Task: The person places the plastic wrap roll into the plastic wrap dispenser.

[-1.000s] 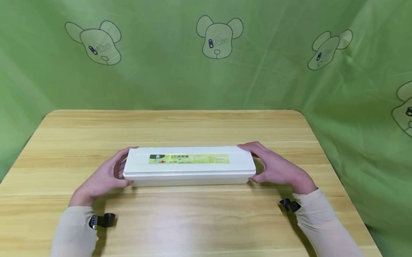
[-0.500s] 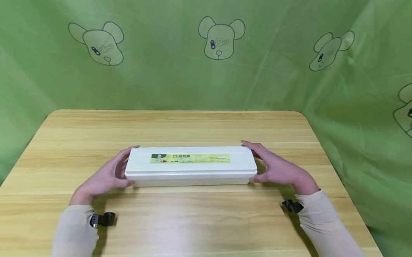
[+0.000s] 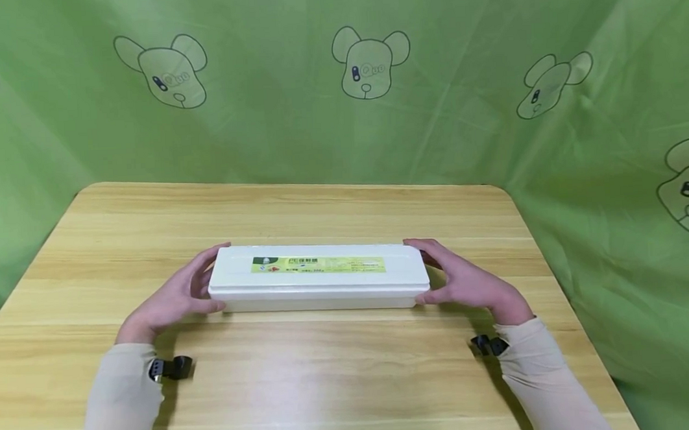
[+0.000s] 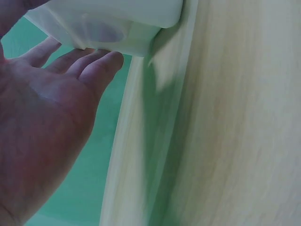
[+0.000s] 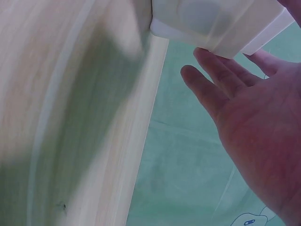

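A long white cling film box lies lengthwise across the wooden table, lid on, with a yellow-green label on top. At its left end my left hand grips it, thumb at the near side and fingers reaching round to the far side. My right hand holds the right end the same way. In the left wrist view, fingertips touch the box end, and the palm stands off from it. The right wrist view has fingers beside the other end, with a gap at the palm.
The wooden table has rounded far corners. Green curtains printed with mouse-like heads hang behind and on both sides. Black wrist-camera mounts jut inward from both sleeves.
The head view has shifted very slightly. My right fingertips sit a little farther right along the box's far edge than a second ago. The box stays in place on the table.
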Demonstrator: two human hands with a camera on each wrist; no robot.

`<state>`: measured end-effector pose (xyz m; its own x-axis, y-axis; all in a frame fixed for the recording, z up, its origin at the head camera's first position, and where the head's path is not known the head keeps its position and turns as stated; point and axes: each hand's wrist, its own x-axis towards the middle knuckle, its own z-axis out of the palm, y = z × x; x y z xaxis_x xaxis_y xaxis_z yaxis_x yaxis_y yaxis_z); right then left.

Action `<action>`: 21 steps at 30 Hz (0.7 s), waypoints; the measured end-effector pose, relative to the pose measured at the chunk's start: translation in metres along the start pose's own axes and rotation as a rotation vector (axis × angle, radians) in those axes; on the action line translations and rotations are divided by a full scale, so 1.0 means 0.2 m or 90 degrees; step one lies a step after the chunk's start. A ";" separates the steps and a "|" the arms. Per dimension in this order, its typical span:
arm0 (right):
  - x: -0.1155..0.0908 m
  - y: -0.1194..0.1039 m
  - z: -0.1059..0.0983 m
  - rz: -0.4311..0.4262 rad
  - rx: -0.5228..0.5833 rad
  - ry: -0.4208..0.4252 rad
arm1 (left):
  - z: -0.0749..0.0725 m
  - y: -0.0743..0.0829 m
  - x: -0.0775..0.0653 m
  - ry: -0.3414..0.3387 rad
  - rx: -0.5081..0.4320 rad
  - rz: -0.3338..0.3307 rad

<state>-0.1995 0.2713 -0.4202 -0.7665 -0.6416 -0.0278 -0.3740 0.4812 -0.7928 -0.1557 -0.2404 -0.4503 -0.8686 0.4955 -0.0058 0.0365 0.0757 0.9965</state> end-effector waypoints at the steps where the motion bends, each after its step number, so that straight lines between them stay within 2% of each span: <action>1: 0.00 0.00 0.00 -0.004 0.003 -0.001 | 0.00 0.00 0.00 0.000 -0.001 0.002; 12: 0.00 -0.01 -0.01 -0.003 0.007 0.005 | 0.01 0.00 0.01 0.017 -0.012 0.004; 21: 0.00 0.01 0.00 -0.008 0.011 -0.003 | 0.02 0.00 0.01 0.031 0.045 -0.004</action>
<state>-0.2002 0.2721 -0.4208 -0.7596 -0.6501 -0.0207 -0.3743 0.4629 -0.8035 -0.1556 -0.2360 -0.4499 -0.8921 0.4517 -0.0058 0.0644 0.1398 0.9881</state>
